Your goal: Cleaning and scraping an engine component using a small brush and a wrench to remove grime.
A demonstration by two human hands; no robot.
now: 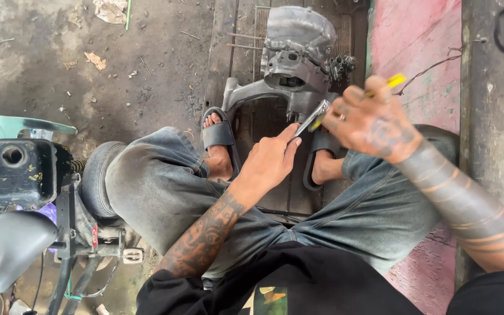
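Dull grey cast-metal engine casing (pixel 296 52), faded denim jeans (pixel 164 192), rough stained concrete floor (pixel 48 64).
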